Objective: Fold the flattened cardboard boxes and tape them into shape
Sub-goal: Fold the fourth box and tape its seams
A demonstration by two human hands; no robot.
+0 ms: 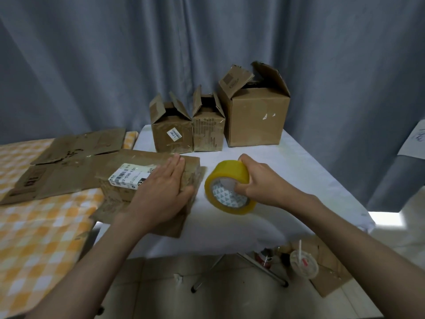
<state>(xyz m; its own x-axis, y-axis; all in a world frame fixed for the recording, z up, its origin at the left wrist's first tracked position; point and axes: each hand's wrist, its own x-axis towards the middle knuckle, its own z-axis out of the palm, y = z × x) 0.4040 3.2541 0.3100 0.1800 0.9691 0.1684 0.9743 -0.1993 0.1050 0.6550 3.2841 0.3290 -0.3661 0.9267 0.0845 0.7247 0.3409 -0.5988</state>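
A white-clothed table (287,157) is seen against grey curtains, with an orange-checked surface (34,226) just beside it on the left. Three assembled brown cardboard boxes (255,118) stand in a row at the table's far edge, their top flaps up. Flattened brown cardboard sheets (69,166) lie on the checked surface, not yet folded. At the table's near left a small brown cardboard box with a white barcode label (147,178) is lying, a loose flap spread beneath it. It is pressed from above by the left hand (161,192), fingers straight and flat on its top, thumb at its side. A roll of yellow packing tape (230,187) is gripped on edge just beside the box by the right hand (255,180), fingers curled over the rim and into the core.

The box is judged light and stiff, but liable to slide or spring open, so it is best held down over its seam. The tape is judged thin and clingy; it is best controlled by the roll's rim.
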